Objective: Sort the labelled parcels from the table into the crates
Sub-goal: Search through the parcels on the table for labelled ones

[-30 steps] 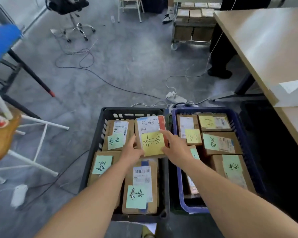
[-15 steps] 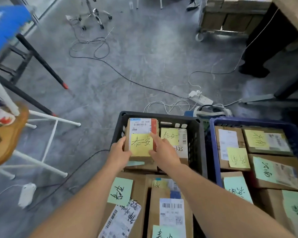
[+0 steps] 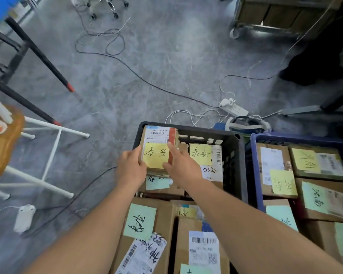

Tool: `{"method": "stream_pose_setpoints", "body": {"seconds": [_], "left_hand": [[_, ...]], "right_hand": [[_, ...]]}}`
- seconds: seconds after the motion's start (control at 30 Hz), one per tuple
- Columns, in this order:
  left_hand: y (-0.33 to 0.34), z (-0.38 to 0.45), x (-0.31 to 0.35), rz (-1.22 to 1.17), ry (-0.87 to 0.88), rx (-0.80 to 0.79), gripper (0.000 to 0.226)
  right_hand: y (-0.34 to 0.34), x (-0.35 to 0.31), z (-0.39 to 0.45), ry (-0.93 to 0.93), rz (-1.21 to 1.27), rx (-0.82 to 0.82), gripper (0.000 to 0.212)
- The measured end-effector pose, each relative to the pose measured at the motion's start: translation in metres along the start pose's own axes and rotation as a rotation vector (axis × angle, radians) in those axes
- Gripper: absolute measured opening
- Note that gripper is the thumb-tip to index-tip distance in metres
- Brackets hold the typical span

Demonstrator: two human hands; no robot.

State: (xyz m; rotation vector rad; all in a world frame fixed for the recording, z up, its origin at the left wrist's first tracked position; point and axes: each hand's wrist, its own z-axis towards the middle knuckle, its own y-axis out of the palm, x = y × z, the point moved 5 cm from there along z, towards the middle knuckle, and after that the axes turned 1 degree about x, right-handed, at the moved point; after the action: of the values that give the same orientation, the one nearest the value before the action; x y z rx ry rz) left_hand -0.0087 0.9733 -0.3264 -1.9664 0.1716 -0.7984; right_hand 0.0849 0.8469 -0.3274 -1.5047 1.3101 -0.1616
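A small cardboard parcel [image 3: 159, 137] with a white shipping label and a yellow handwritten note sits at the far left corner of the black crate [image 3: 234, 155], on top of other parcels. My left hand [image 3: 130, 168] grips its left side and my right hand [image 3: 181, 167] presses its right side and front. Beside it lies another parcel with a yellow note [image 3: 203, 155]. Several more boxes with green notes fill the near part of that crate. The blue crate [image 3: 254, 171] to the right holds several parcels with yellow and green notes.
Cables [image 3: 127, 62] and a white power strip [image 3: 234, 107] lie on the grey floor beyond the crates. A white-framed wooden stool [image 3: 6, 139] stands at left, with black stand legs [image 3: 38, 56] behind it. A trolley of boxes [image 3: 275, 14] and a person's dark legs [image 3: 317, 62] are at far right.
Both hands carried the yellow-note parcel from the crate's right middle to its far left corner. The view has tilted down and shifted left, so the table is out of frame.
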Motion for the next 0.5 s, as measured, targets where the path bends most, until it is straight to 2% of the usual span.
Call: {"method": "stream_pose_setpoints", "body": {"seconds": [0.07, 0.17, 0.37, 0.5], "left_hand": [[-0.007, -0.010, 0.011, 0.022, 0.030, 0.024, 0.052], [-0.009, -0.037, 0.035, 0.120, 0.112, -0.022, 0.057], [-0.001, -0.110, 0.101, 0.256, 0.373, -0.111, 0.063], [0.008, -0.161, 0.147, 0.318, 0.496, -0.137, 0.059]], "right_hand": [[-0.015, 0.001, -0.012, 0.003, -0.068, 0.028, 0.057], [-0.042, 0.011, -0.039, 0.006, -0.164, 0.047, 0.045], [-0.102, 0.044, -0.115, 0.009, -0.343, 0.141, 0.038], [-0.140, 0.072, -0.178, 0.055, -0.409, 0.241, 0.035]]}}
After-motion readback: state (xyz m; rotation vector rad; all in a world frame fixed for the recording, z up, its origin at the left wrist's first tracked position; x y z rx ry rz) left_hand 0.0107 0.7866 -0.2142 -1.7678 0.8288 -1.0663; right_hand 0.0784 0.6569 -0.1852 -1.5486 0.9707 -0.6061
